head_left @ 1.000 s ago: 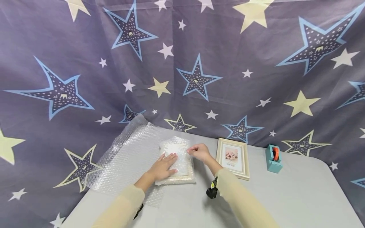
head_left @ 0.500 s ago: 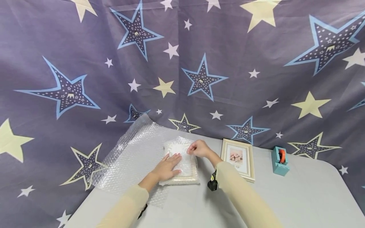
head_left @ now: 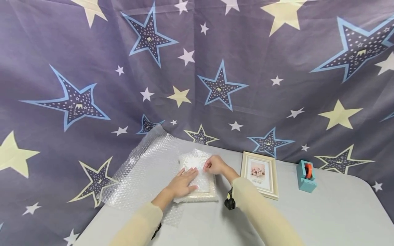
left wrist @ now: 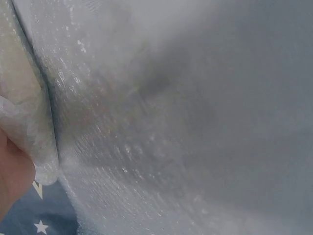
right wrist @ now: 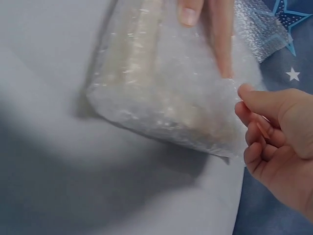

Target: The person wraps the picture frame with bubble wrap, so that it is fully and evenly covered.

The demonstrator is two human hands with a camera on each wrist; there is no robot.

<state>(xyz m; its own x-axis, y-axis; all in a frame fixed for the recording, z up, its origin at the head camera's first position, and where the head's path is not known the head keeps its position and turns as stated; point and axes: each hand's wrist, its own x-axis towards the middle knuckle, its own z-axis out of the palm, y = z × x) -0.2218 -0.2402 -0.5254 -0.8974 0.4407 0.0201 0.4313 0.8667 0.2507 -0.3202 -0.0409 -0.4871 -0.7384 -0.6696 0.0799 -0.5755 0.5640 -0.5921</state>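
A picture frame wrapped in bubble wrap (head_left: 204, 184) lies on the table in the head view, pale frame edges showing through. My left hand (head_left: 182, 183) rests on its top with fingers extended. At its upper right side, my right hand (head_left: 215, 165) has curled fingers, thumb and forefinger pinching at the wrap's edge. The right wrist view shows this right hand (right wrist: 286, 139) beside the wrapped frame (right wrist: 171, 105); what exactly lies between the tips is hard to see. Only part of the left hand (left wrist: 14, 171) appears in the left wrist view.
A loose sheet of bubble wrap (head_left: 140, 174) spreads left of the wrapped frame, reaching the star-patterned curtain (head_left: 215, 51). Right of the hands lies an unwrapped picture frame (head_left: 260, 174) with a flower print. A teal tape dispenser (head_left: 306, 181) with an orange core stands farther right.
The head view has shifted slightly, so everything sits a little farther right. Both hands keep nearly the same places on the wrapped frame; the right fingers look a little more curled.
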